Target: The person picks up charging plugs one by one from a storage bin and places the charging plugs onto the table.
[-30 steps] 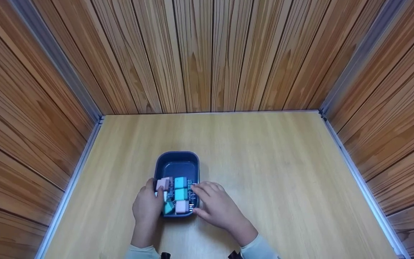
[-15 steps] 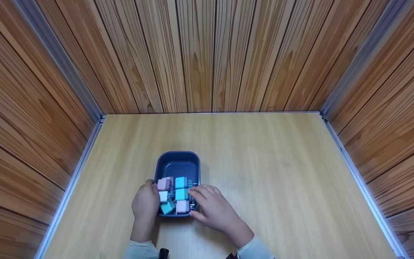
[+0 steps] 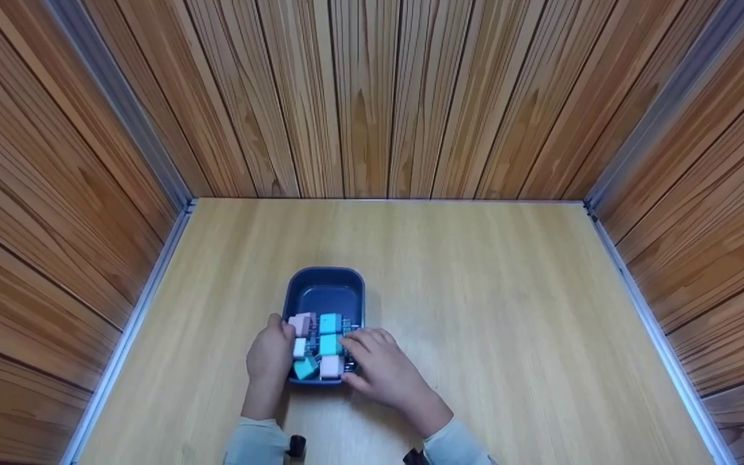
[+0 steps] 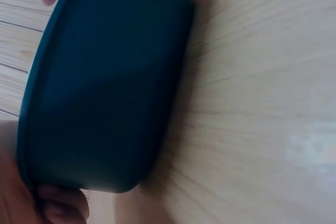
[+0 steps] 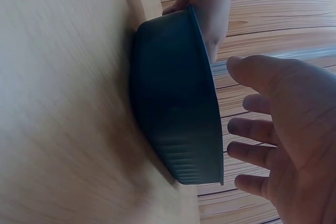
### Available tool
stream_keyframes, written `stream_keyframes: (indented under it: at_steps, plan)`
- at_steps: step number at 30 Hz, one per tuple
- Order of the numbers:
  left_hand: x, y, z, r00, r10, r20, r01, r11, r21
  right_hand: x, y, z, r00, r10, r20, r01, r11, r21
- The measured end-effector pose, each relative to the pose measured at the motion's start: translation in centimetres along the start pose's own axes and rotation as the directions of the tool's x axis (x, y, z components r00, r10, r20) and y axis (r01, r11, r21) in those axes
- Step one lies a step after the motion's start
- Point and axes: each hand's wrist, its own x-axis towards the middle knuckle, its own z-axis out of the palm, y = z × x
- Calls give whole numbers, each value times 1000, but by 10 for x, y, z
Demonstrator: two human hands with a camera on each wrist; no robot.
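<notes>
A dark blue plastic bin (image 3: pixel 325 276) stands on the table in the head view. My left hand (image 3: pixel 270 352) grips its left rim, with the fingers (image 4: pixel 63 200) curled under the rim in the left wrist view. Inside, the near half holds turquoise pieces (image 3: pixel 330 344), pink pieces (image 3: pixel 299 324) and a white piece (image 3: pixel 299 349), all with thin metal parts, resembling binder clips. My right hand (image 3: pixel 388 374) is at the right rim, fingertips over the edge beside the turquoise pieces. The right wrist view shows its fingers (image 5: pixel 252 129) spread and apart from the bin wall.
The light wooden tabletop (image 3: pixel 507 323) surrounds the bin. Wood-plank walls (image 3: pixel 372 97) enclose it at the back and both sides, with metal strips (image 3: pixel 662 342) along the edges.
My left thumb has drawn back from over the pieces to the bin's left rim, uncovering the white piece. The right hand has barely moved at the right rim. The head view has shifted slightly.
</notes>
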Motion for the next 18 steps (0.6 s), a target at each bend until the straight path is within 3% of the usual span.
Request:
stream_keyframes:
  at_steps: [4,18]
  plan:
    - [-1,1,1,1000,14,-21,-14,1000,16,7,1,-1,999,16,34,-17,1000,11]
    - [-1,2,2,1000,-13,21,11,997,80,42,-1,-10,995,71,76,-69,997,-27]
